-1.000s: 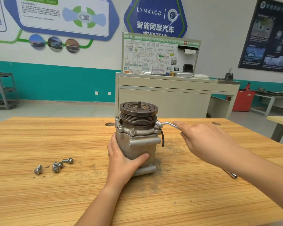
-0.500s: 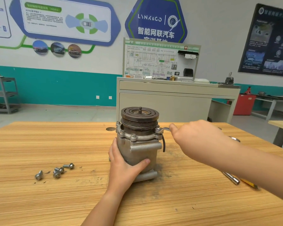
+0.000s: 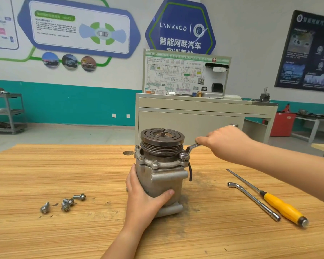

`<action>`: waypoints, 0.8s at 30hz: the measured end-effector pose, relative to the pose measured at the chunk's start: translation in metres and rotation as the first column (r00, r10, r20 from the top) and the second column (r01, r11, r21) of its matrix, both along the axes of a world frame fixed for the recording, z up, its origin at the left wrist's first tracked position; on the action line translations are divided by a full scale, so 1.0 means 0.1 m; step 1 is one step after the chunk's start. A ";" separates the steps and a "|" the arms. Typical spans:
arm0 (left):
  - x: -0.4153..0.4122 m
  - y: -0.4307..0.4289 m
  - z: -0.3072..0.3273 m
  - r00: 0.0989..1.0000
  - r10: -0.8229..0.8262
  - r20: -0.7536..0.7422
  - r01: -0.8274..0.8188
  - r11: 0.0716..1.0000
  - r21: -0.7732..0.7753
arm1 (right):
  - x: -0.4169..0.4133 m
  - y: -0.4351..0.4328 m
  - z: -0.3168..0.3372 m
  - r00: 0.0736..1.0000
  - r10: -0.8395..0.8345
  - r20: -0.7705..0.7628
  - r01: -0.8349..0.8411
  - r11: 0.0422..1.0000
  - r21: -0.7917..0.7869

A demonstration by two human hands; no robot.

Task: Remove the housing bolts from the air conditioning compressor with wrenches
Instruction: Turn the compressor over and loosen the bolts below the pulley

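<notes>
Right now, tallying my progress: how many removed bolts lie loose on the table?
4 bolts, left of the compressor: one farthest left, two close together in the middle, one nearest the compressor. More could hide behind it.

Your grey metal compressor (image 3: pixel 166 176): ctr of wooden table (image 3: pixel 45 174). Steel bolts (image 3: pixel 66 207) at 8 o'clock; steel socket wrench (image 3: pixel 254 200) & yellow-handled screwdriver (image 3: pixel 281 206) at 4.

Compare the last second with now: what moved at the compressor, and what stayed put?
The right hand, gripping the wrench, swung its handle away from the person, the ring end staying on the compressor. Nothing was taken or let go. The left hand holds the compressor as before; the loose bolts, bent wrench and screwdriver lie unmoved.
</notes>
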State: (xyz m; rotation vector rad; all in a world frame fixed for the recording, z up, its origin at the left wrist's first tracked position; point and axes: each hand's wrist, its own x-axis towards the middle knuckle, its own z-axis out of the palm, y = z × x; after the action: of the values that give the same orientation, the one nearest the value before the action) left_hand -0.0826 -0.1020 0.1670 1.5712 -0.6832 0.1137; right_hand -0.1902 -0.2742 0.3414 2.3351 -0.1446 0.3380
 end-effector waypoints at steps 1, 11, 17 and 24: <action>0.00 0.00 0.00 1.000 0.002 -0.002 -0.002 1.000 0.000 | 0.07 -0.03 -0.04 1.000 0.025 0.017 -0.025 1.000 0.013; 0.00 0.02 0.01 1.000 -0.012 0.004 0.012 1.000 0.001 | 0.24 -0.05 -0.32 0.921 0.079 0.380 -0.203 0.932 0.299; -0.01 0.02 0.01 1.000 -0.007 0.004 0.007 1.000 0.000 | -0.43 0.17 -0.39 0.894 0.074 0.442 -0.270 0.876 0.399; 0.00 0.00 0.00 1.000 0.007 -0.002 -0.007 1.000 0.001 | -0.53 0.33 -0.38 0.969 -0.095 0.228 -0.015 0.899 0.439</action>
State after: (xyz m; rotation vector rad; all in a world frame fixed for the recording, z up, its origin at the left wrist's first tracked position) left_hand -0.0828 -0.1018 0.1672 1.5752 -0.6763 0.1173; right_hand -0.2436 -0.2417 0.3032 2.7214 -0.4288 0.6281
